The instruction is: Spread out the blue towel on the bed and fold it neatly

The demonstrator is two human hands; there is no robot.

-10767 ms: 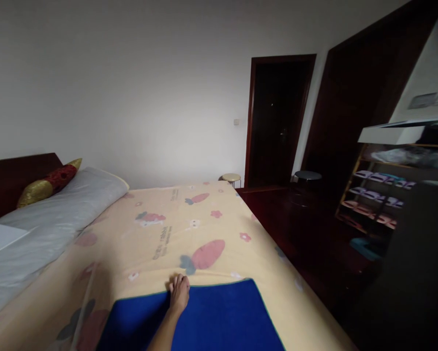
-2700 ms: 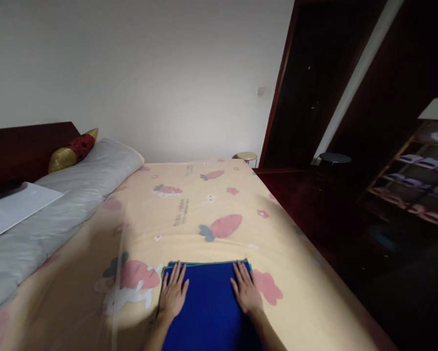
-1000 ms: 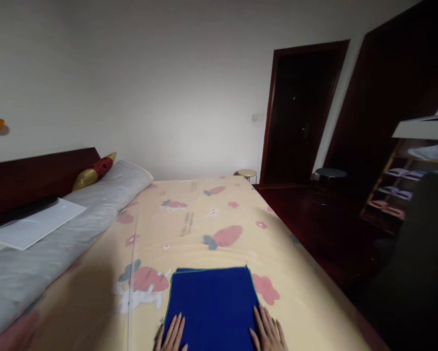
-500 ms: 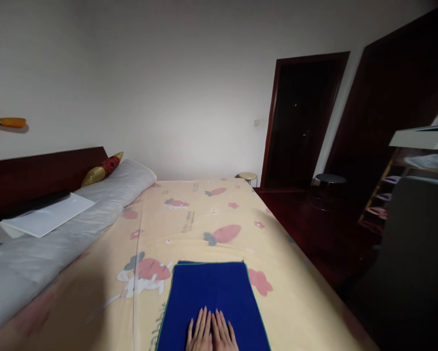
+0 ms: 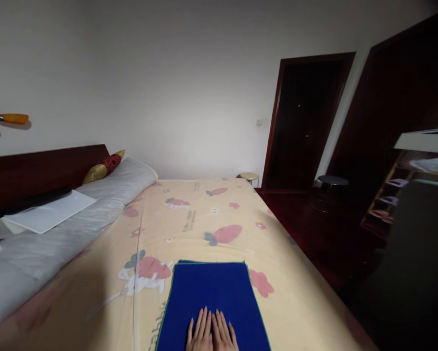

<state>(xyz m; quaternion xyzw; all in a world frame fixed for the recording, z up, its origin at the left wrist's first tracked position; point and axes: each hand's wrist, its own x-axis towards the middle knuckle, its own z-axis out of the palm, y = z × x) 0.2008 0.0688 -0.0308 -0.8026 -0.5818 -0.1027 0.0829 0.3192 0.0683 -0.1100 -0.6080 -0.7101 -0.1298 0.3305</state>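
Note:
A folded dark blue cloth [image 5: 213, 290] with a green edge lies flat on the yellow bedsheet [image 5: 204, 229] printed with carrots and rabbits. My left hand [image 5: 200, 332] and my right hand [image 5: 224, 332] rest side by side on the near middle of the cloth. The fingers of both are stretched out flat and point away from me. Neither hand holds anything. Both wrists are cut off by the bottom edge of the view.
A long grey pillow [image 5: 69, 217] lies along the dark headboard [image 5: 39, 170], with a white flat board [image 5: 49, 217] and a red-gold cushion [image 5: 102, 165] on it. Right of the bed are dark floor, two round stools [image 5: 330, 181], a doorway [image 5: 303, 122] and a shelf rack [image 5: 390, 200].
My hands slid from the cloth's two near corners to its middle within the last second, and have stayed there side by side. The cloth is unmoved.

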